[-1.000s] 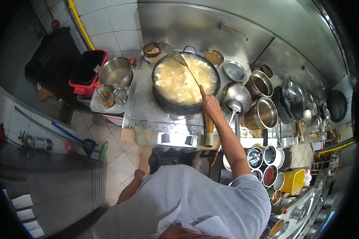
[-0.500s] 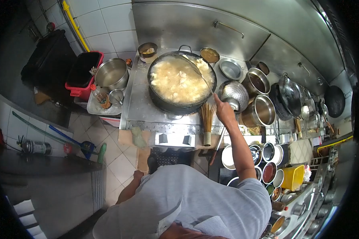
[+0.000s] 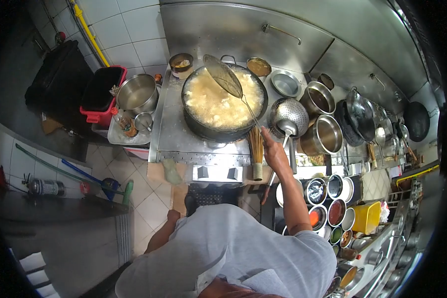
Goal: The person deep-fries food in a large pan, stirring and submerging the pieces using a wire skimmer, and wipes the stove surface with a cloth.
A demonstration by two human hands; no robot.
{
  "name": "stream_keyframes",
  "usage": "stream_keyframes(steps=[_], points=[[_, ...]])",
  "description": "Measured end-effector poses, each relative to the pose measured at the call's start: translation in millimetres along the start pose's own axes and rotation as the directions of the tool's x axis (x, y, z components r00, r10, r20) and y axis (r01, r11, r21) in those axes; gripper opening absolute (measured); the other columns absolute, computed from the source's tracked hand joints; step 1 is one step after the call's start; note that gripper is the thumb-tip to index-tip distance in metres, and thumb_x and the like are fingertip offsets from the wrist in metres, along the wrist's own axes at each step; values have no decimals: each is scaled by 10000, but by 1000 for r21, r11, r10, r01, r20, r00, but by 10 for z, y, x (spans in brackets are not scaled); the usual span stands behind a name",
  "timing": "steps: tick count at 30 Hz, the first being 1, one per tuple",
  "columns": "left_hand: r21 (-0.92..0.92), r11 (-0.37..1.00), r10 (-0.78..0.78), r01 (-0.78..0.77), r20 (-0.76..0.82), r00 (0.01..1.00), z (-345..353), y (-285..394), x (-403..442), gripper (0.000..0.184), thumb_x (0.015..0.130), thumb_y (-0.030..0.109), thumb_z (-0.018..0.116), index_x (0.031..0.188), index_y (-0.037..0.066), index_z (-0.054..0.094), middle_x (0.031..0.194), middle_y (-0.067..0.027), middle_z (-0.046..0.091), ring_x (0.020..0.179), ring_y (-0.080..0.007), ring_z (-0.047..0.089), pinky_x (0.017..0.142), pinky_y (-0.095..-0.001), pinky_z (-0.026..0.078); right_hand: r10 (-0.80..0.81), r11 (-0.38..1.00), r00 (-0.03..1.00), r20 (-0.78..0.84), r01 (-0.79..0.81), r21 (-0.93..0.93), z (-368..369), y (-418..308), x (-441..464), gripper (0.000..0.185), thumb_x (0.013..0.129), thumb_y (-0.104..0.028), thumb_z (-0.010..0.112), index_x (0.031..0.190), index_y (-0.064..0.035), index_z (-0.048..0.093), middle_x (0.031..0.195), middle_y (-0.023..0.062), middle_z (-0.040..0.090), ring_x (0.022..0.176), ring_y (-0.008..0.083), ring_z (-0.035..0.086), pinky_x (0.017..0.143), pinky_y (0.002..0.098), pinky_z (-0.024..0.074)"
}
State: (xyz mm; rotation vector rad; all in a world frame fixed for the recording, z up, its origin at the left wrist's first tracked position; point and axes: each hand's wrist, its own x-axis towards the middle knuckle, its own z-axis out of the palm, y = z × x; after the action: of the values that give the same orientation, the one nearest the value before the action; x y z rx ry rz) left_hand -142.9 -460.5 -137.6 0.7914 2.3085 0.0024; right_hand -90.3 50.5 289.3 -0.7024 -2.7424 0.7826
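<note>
My right hand is closed around the handle of a wire-mesh skimmer. The skimmer's round basket is raised and tilted over a big black wok-like pot, and no food shows in it. Inside the pot, pale lumpy pieces float in bubbling liquid. Beneath my right forearm lie a bamboo brush and a ladle, whose bowl rests in a perforated strainer. My left hand hangs beside my hip, away from the stove, with its fingers curled in.
Steel pots stand right of the strainer, and a metal basin sits behind it. Several seasoning bowls and a yellow container line the right side. At left are a steel pot, a bottle and a red-rimmed bin.
The skimmer has come up out of the liquid; its basket now shows above the pot's far left rim. My right hand has drawn slightly back toward me. The left hand stays put.
</note>
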Motion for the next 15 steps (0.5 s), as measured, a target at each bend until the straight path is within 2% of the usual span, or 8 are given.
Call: stream_keyframes(steps=[1, 3, 5, 6, 8, 12, 14, 15], points=[[-24, 999, -32, 32, 1, 1000, -6, 10, -15, 249, 760, 203, 544, 787, 20, 710, 848, -203, 685, 822, -356, 671, 724, -435, 536, 60, 995, 997, 53, -55, -86, -45, -49, 29, 630, 851, 8, 474, 1439, -183, 351, 906, 294, 620, 840, 456, 613, 742, 518, 453], [-56, 996, -72, 72, -7, 997, -25, 46, -16, 244, 756, 198, 549, 790, 18, 710, 851, -203, 685, 825, -357, 671, 730, -432, 536, 46, 995, 998, 41, -42, -86, -140, -186, 80, 620, 852, 0, 476, 1434, -176, 357, 888, 298, 617, 826, 459, 613, 737, 520, 453], [-290, 914, -322, 285, -89, 943, 88, 35, -27, 166, 701, 186, 593, 713, 82, 722, 786, -111, 697, 731, -258, 681, 669, -396, 538, 36, 996, 999, 32, -33, -84, -106, -233, 132, 610, 852, -9, 479, 1429, -168, 364, 869, 302, 614, 811, 463, 612, 733, 523, 453], [-294, 912, -325, 287, -91, 941, 114, 6, -15, 166, 701, 186, 593, 713, 82, 722, 786, -111, 697, 731, -258, 681, 669, -396, 538, -3, 998, 1000, 15, 4, -55, -44, -201, 183, 595, 856, -20, 482, 1423, -165, 372, 853, 306, 609, 808, 466, 611, 732, 524, 451], [-253, 930, -267, 265, 30, 963, 147, -32, -17, 219, 744, 156, 562, 794, -5, 702, 870, -215, 685, 852, -357, 672, 750, -420, 541, -40, 999, 999, -1, 40, -29, 7, -242, 261, 580, 861, -31, 485, 1416, -163, 381, 837, 311, 605, 804, 469, 609, 730, 524, 450], [-431, 822, -397, 373, 39, 917, 274, -1, -15, 236, 748, 176, 571, 805, -11, 702, 880, -224, 682, 857, -357, 673, 746, -421, 543, -91, 996, 995, 29, 90, 24, 218, -476, 418, 586, 848, -8, 474, 1410, -150, 392, 831, 317, 599, 776, 477, 605, 714, 521, 452], [-231, 948, -210, 219, 62, 976, 228, -44, -61, 240, 750, 188, 573, 815, 1, 708, 888, -211, 686, 854, -348, 674, 748, -415, 546, -164, 986, 986, 35, 165, -27, 421, -442, 500, 625, 826, 3, 434, 1430, -143, 371, 730, 294, 617, 699, 433, 635, 682, 519, 492], [-233, 946, -216, 224, 61, 975, 217, -54, -62, 240, 750, 188, 573, 815, 1, 708, 888, -211, 686, 854, -348, 674, 748, -415, 546, -105, 990, 992, 69, 111, -84, 493, -434, 532, 619, 828, -5, 438, 1427, -149, 378, 737, 288, 624, 703, 436, 637, 687, 525, 495]])
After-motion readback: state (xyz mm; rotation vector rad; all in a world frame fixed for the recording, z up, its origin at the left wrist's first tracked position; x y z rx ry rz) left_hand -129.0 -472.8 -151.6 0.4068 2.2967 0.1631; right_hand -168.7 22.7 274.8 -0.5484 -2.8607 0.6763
